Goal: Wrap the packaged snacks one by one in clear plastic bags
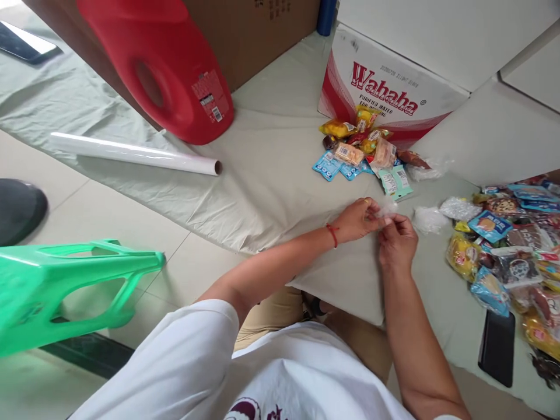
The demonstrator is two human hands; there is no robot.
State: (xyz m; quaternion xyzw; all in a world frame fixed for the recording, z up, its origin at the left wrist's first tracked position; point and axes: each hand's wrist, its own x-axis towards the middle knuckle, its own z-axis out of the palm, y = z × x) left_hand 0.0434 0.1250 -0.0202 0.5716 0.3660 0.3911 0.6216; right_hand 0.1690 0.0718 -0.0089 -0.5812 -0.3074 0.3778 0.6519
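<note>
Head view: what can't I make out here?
In the head view:
The held clear plastic: its full shape, partly covered by the left hand and right hand.
The red jug: its top, cut off by the upper edge.
The jug label: its fine print, too small.
The snack pile at right: its full count; pieces overlap and the right edge cuts it off.

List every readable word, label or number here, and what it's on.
"Wahaha®": white-and-red carton
"PURIFIED WATER": same carton
"FOR": same carton, rest partly covered
Too small, blurred or cut off: code above "Wahaha"; print on brown carton, red jug, green stool, snack packets, white shirt.
</note>
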